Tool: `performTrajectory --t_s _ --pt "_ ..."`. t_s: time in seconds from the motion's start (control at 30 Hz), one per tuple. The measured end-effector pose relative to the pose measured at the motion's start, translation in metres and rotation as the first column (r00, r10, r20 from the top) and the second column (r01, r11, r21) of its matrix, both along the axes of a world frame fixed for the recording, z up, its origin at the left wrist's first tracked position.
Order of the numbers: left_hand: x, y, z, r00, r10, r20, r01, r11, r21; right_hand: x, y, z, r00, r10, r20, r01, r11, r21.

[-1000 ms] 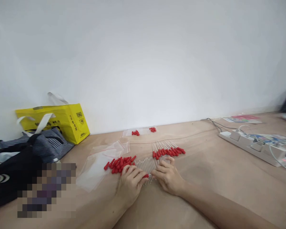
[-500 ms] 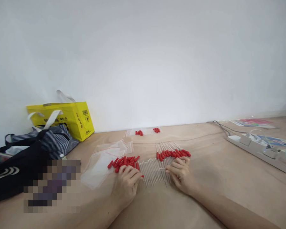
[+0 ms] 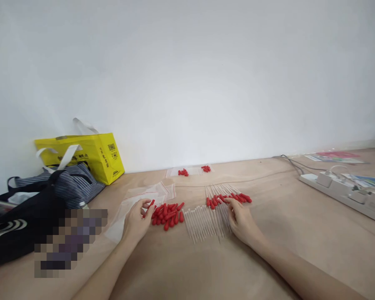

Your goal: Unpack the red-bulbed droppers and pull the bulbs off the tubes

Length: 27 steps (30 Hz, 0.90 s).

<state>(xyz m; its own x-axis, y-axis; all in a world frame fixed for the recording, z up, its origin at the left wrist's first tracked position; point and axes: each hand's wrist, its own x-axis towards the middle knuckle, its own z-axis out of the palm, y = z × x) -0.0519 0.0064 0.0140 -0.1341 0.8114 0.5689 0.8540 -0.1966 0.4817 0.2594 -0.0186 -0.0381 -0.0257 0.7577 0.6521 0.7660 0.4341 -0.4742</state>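
My left hand (image 3: 136, 221) is at the left side of a pile of red rubber dropper bulbs (image 3: 167, 214). Its thumb and fingers pinch a red rubber bulb (image 3: 151, 203). A row of clear glass dropper tubes (image 3: 200, 225) lies side by side to the right of the pile. Over the right end of that row, my right hand (image 3: 241, 221) holds a thin glass tube (image 3: 222, 203) between thumb and fingertips. Just beyond it lie several droppers with red bulbs fitted (image 3: 228, 199), their glass stems pointing toward the wall.
Clear zip bags (image 3: 115, 227) lie left of the pile, and another bag with red-bulbed droppers (image 3: 193, 171) is near the wall. A yellow bag (image 3: 103, 160), striped bag (image 3: 75, 183) and black bag (image 3: 21, 225) stand left. A white power strip (image 3: 340, 196) with cables lies right.
My left hand has moved left, from between the pile and the tubes to the pile's left side. My right hand has shifted slightly away from me with the glass tube, near the fitted bulbs.
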Motion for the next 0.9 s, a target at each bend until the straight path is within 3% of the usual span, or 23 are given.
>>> performTrajectory --t_s 0.17,0.3,0.57,0.63,0.73,0.83,0.9 --pt "0.006 0.001 -0.003 0.999 0.001 -0.054 -0.006 0.996 -0.092 -0.015 -0.01 0.012 0.994 -0.06 0.089 0.068 0.994 -0.081" --pt "0.008 0.002 -0.004 0.997 -0.006 -0.081 -0.001 0.996 -0.087 -0.027 -0.012 0.018 0.977 -0.112 0.183 0.131 0.986 -0.098" --pt "0.0 0.002 -0.008 0.991 0.058 -0.124 -0.067 0.995 -0.07 -0.043 -0.004 0.009 0.98 -0.045 0.193 0.071 0.989 -0.132" --pt "0.001 0.001 -0.006 0.981 0.083 -0.173 -0.09 0.996 -0.03 -0.048 -0.003 0.007 0.978 -0.04 0.205 0.069 0.988 -0.136" --pt "0.006 -0.003 -0.003 0.958 0.12 -0.259 -0.088 0.987 0.131 -0.051 -0.001 0.011 0.981 -0.026 0.191 0.053 0.99 -0.134" --pt "0.02 -0.013 -0.003 0.947 0.051 -0.316 0.042 0.959 0.281 -0.041 0.004 0.022 0.992 -0.034 0.12 0.054 0.984 -0.168" --pt "0.038 -0.024 -0.006 0.916 -0.139 -0.377 0.25 0.931 0.264 -0.025 0.012 0.03 0.993 -0.103 0.061 0.114 0.972 -0.205"
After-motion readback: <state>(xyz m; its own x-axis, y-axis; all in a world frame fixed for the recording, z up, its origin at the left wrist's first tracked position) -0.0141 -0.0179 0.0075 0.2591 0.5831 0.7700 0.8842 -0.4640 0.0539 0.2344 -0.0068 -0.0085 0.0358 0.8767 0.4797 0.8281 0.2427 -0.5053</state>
